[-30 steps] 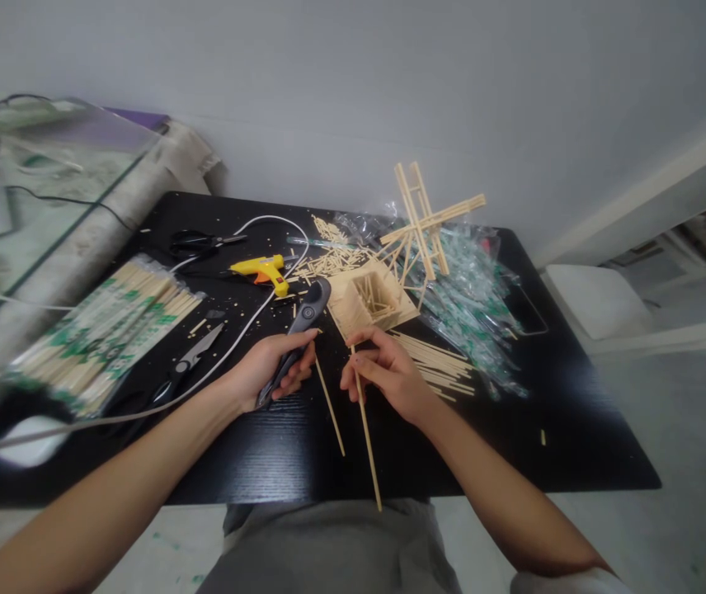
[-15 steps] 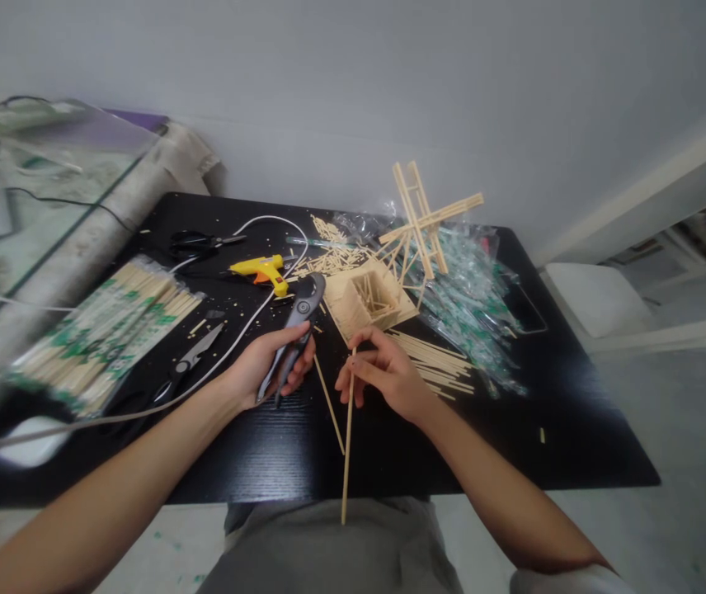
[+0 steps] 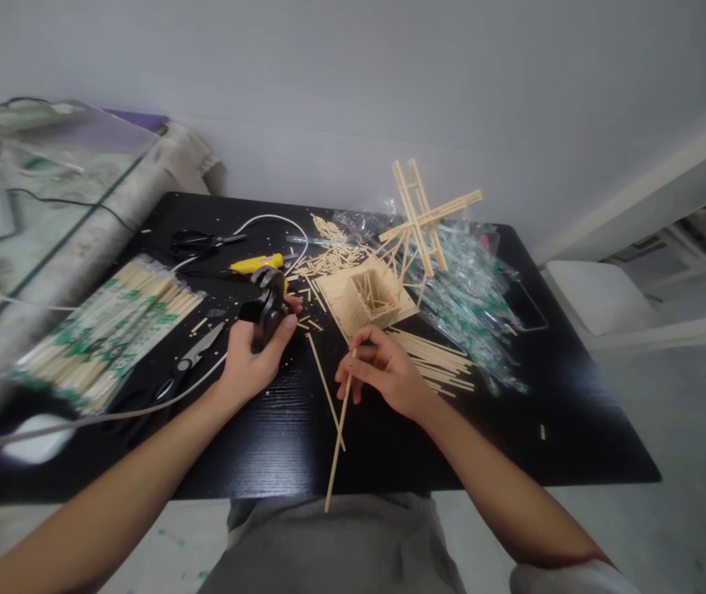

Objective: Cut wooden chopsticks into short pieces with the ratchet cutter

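Observation:
My left hand (image 3: 252, 355) is closed round a dark grey cutter (image 3: 266, 309), held upright above the black table (image 3: 576, 429) just in front of the yellow glue gun (image 3: 258, 264). My right hand (image 3: 383, 371) pinches the top of a long bamboo stick (image 3: 338, 433) that slants down toward my lap. A second loose stick (image 3: 323, 388) lies on the table between my hands. Just beyond my right hand stands a small open box built of sticks (image 3: 365, 299), with a crossed stick frame (image 3: 422, 216) behind it.
Wrapped chopstick packs (image 3: 105, 330) lie at the left, with scissors (image 3: 189, 363), a white cable (image 3: 143, 408) and black scissors (image 3: 198, 242). Cut stick pieces (image 3: 331, 260), a row of sticks (image 3: 436, 363) and empty clear wrappers (image 3: 470, 305) cover the right. A glass tank (image 3: 31, 198) borders the left.
My left hand has lifted the cutter and turned it upright, moving it left toward the glue gun. The stick in my right hand has swung its lower end to the left.

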A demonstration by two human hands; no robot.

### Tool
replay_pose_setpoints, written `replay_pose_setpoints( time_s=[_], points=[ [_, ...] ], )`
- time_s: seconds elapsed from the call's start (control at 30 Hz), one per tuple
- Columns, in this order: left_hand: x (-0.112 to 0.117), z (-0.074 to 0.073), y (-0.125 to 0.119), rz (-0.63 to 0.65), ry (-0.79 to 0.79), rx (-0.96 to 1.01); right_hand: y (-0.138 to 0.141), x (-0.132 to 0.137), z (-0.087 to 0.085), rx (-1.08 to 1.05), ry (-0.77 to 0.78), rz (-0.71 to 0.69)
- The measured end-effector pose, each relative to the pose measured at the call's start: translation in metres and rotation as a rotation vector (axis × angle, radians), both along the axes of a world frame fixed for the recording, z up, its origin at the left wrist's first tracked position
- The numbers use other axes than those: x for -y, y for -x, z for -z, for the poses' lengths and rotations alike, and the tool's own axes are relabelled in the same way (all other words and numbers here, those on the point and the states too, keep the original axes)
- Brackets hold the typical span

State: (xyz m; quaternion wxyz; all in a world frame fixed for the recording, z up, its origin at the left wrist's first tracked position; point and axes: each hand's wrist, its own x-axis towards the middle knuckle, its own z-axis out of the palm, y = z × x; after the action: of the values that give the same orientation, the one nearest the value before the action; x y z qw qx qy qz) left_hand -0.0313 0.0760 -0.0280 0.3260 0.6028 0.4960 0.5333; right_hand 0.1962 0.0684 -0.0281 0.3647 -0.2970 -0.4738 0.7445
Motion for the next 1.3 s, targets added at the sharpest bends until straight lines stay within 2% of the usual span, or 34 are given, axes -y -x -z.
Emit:
replay_pose_setpoints(
  time_s=[0.1, 0.23, 0.4, 0.5, 0.6, 0.77, 0.87, 1.0, 1.17, 1.3],
  points=[
    [-0.001, 0.000, -0.001, -0.028, -0.013, 0.008, 0.001, 0.000, -0.002, -0.018, -0.005, 0.036],
    [-0.003, 0.000, 0.003, -0.002, 0.002, 0.032, -0.004, 0.000, -0.014, -0.012, -0.030, 0.149],
    [-0.002, -0.005, 0.008, 0.186, 0.172, 0.012, -0.021, 0.001, -0.026, -0.011, -0.094, 0.452],
    [-0.001, -0.006, 0.007, 0.324, 0.287, 0.182, -0.033, 0.007, -0.021, 0.009, -0.089, 0.617],
    [-0.001, -0.007, 0.005, 0.376, 0.355, 0.330, -0.042, 0.019, -0.012, 0.074, -0.082, 0.683],
    [-0.003, -0.014, 0.003, 0.309, 0.379, 0.359, -0.052, 0.040, -0.001, 0.387, -0.189, 0.613],
    [-0.004, -0.014, 0.002, 0.291, 0.373, 0.386, -0.053, 0.048, 0.004, 0.660, -0.339, 0.445],
    [-0.005, -0.009, 0.003, 0.261, 0.370, 0.303, -0.051, 0.053, 0.008, 0.963, -0.566, 0.238],
    [-0.003, -0.008, 0.000, 0.222, 0.329, 0.118, -0.049, 0.057, 0.011, 1.170, -0.699, 0.165],
    [-0.002, -0.011, -0.003, 0.184, 0.306, 0.057, -0.046, 0.058, 0.012, 1.210, -0.731, 0.154]
  ],
)
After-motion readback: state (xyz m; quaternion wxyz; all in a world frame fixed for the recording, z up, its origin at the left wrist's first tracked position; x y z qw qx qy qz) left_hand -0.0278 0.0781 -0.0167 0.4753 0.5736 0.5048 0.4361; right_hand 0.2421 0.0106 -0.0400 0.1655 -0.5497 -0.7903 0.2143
